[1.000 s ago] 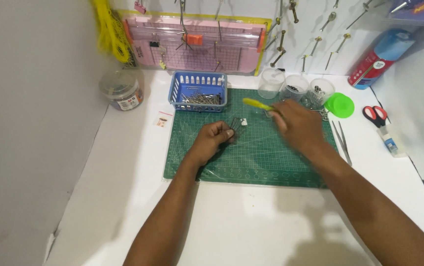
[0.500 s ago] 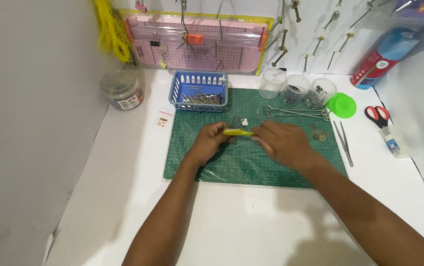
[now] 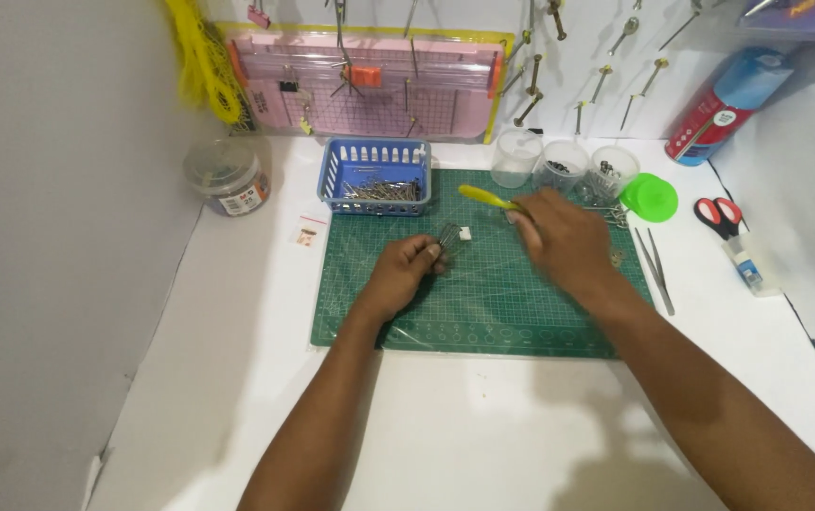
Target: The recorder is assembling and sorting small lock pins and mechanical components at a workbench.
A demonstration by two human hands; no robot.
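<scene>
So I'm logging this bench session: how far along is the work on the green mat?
Done: hard to tell; no finished pieces show on the mat. In hand: the left hand pinches a small bundle of thin metal pins beside a little white block, and the right hand holds a yellow-handled tool. Left: the blue basket is full of metal parts, and the tweezers lie unused.

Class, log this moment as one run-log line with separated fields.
left hand: holds thin metal pins | right hand: holds yellow-handled tool | surface: green cutting mat
</scene>
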